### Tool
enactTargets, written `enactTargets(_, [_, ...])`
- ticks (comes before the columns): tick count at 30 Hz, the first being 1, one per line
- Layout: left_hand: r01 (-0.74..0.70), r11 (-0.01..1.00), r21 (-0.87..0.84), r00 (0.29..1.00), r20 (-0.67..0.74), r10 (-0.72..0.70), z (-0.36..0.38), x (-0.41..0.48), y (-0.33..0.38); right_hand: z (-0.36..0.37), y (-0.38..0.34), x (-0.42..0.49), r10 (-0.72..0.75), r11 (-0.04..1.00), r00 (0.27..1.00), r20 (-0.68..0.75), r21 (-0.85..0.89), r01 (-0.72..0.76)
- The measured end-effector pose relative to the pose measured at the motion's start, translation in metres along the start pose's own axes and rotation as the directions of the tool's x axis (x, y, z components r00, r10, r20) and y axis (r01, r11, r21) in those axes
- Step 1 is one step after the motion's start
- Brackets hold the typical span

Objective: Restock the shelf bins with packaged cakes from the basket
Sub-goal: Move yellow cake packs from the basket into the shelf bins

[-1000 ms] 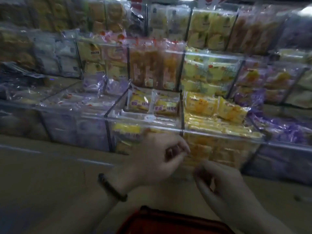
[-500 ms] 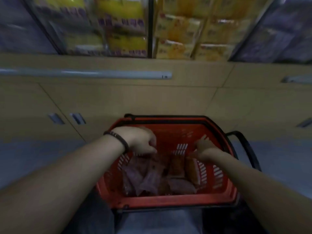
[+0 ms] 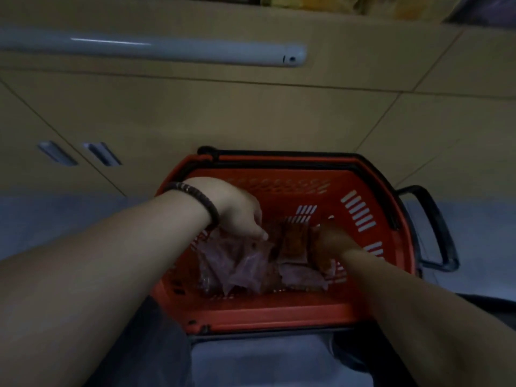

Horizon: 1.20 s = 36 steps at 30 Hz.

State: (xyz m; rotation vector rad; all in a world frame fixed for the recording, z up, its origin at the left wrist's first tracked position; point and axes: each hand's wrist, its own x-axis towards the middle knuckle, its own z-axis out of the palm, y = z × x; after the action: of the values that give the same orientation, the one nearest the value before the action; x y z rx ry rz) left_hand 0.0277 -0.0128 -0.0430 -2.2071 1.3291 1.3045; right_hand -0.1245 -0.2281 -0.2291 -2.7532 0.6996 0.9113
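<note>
- The packaged cakes (image 3: pixel 251 266) lie in a loose heap on the bottom of the red basket (image 3: pixel 273 314), pale purplish wrappers to the left and centre, and an orange-brown pack (image 3: pixel 293 244) standing tilted among them.
- The left hand (image 3: pixel 237 210) is down inside the basket, fingers curled over the top of the purplish packs, thumb tip touching a wrapper; whether it has actually pinched one shut, I cannot tell.
- The right hand (image 3: pixel 331 238) is sunk deeper on the right side of the pile, just beside the orange-brown pack and pressed in among the wrappers; its fingers are buried, so its grip cannot be told either.
- The two hands are apart, with the orange-brown pack between them.
- A dark beaded bracelet (image 3: pixel 195 199) circles the left wrist, right at the basket's left rim.
- The basket's black handle (image 3: pixel 435 227) is folded out to the right, another black bar lying along the far rim.
- The basket sits on a pale floor against beige cabinet doors (image 3: pixel 223 115) with recessed pulls (image 3: pixel 81 153).
- A grey rail (image 3: pixel 156 51) runs above the doors.
- At the top edge, a blurred sliver of yellow packets on the shelf (image 3: pixel 321 2).
</note>
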Motion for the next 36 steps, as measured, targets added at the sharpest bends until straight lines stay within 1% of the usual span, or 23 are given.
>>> enactTargets(2, [0.013, 1.0, -0.005, 1.0, 0.022, -0.013, 0.0, 0.001, -0.001, 0.026, 0.007, 0.02, 0.001, 1.0, 1.0, -0.009, -0.014, -0.001])
enactTargets(3, [0.019, 1.0, -0.001, 1.0, 0.025, -0.019, -0.001, 0.002, -0.001, 0.029, 0.007, 0.021, 0.045, 0.999, 0.999, -0.011, 0.028, -0.045])
enactTargets(5, [0.011, 1.0, 0.003, 1.0, 0.014, -0.011, -0.003, 0.002, 0.002, 0.015, -0.002, 0.008, 0.115, 0.991, 0.992, -0.041, 0.076, -0.112])
enactTargets(10, [0.021, 0.999, -0.026, 1.0, -0.005, -0.021, -0.007, -0.005, 0.007, -0.008, -0.012, -0.006, 0.126, 0.989, 0.978, -0.168, 0.101, -0.11])
enactTargets(12, [0.033, 0.999, -0.018, 0.999, -0.016, -0.033, -0.008, -0.009, 0.005, -0.027, -0.013, -0.004, 0.058, 0.993, 0.987, -0.151, 0.11, -0.042])
enactTargets(14, [0.05, 0.998, -0.026, 0.997, -0.053, -0.051, -0.009, -0.013, 0.001, -0.056, -0.015, -0.003, -0.06, 0.992, 0.996, -0.063, 0.108, 0.067])
enactTargets(16, [0.072, 0.995, -0.075, 0.991, -0.108, -0.08, -0.01, -0.018, -0.004, -0.087, -0.018, -0.008, -0.182, 0.964, 0.983, 0.006, 0.198, 0.177])
enactTargets(17, [0.078, 0.991, -0.108, 0.986, -0.137, -0.093, -0.009, -0.02, -0.006, -0.101, -0.021, -0.016, -0.255, 0.937, 0.967, -0.004, 0.245, 0.249])
enactTargets(19, [0.083, 0.985, -0.149, 0.975, -0.19, -0.111, -0.008, -0.023, -0.011, -0.126, -0.03, -0.037, -0.424, 0.832, 0.905, -0.042, 0.375, 0.408])
enactTargets(21, [0.076, 0.984, -0.161, 0.965, -0.238, -0.113, -0.005, -0.024, -0.014, -0.142, -0.043, -0.06, -0.516, 0.69, 0.855, -0.05, 0.567, 0.45])
enactTargets(23, [0.07, 0.986, -0.152, 0.956, -0.273, -0.11, -0.004, -0.023, -0.013, -0.151, -0.054, -0.072, -0.578, 0.583, 0.812, -0.081, 0.656, 0.48])
enactTargets(25, [0.073, 0.989, -0.125, 0.953, -0.285, -0.106, -0.004, -0.021, -0.013, -0.151, -0.062, -0.076, -0.591, 0.488, 0.794, -0.141, 0.721, 0.491])
enactTargets(27, [0.064, 0.988, -0.137, 0.955, -0.278, -0.101, -0.005, -0.021, -0.015, -0.148, -0.063, -0.075, -0.553, 0.382, 0.815, -0.17, 0.818, 0.43])
enactTargets(29, [0.075, 0.984, -0.16, 0.961, -0.253, -0.114, -0.006, -0.023, -0.017, -0.14, -0.063, -0.069, -0.466, 0.264, 0.871, -0.157, 0.915, 0.305])
enactTargets(30, [0.095, 0.982, -0.166, 0.96, -0.246, -0.134, -0.006, -0.026, -0.017, -0.134, -0.063, -0.064, -0.408, 0.214, 0.904, -0.127, 0.949, 0.23])
enactTargets(31, [0.12, 0.978, -0.171, 0.956, -0.247, -0.161, -0.007, -0.028, -0.018, -0.125, -0.062, -0.056, -0.32, 0.185, 0.942, -0.096, 0.969, 0.162])
enactTargets(32, [0.147, 0.975, -0.168, 0.949, -0.253, -0.186, -0.007, -0.03, -0.018, -0.112, -0.059, -0.045, -0.214, 0.204, 0.974, -0.068, 0.972, 0.113])
enactTargets(33, [0.166, 0.973, -0.161, 0.943, -0.263, -0.205, -0.008, -0.03, -0.02, -0.097, -0.053, -0.034, -0.1, 0.263, 0.994, -0.049, 0.962, 0.074])
enactTargets(34, [0.182, 0.971, -0.154, 0.937, -0.272, -0.219, -0.008, -0.031, -0.022, -0.081, -0.048, -0.025, -0.017, 0.316, 1.0, -0.022, 0.948, 0.026])
enactTargets(35, [0.197, 0.969, -0.148, 0.933, -0.275, -0.231, -0.009, -0.03, -0.024, -0.065, -0.042, -0.021, 0.043, 0.374, 0.998, 0.045, 0.926, -0.058])
enactTargets(36, [0.208, 0.967, -0.146, 0.929, -0.281, -0.242, -0.008, -0.03, -0.027, -0.05, -0.037, -0.017, 0.074, 0.412, 0.988, 0.139, 0.898, -0.157])
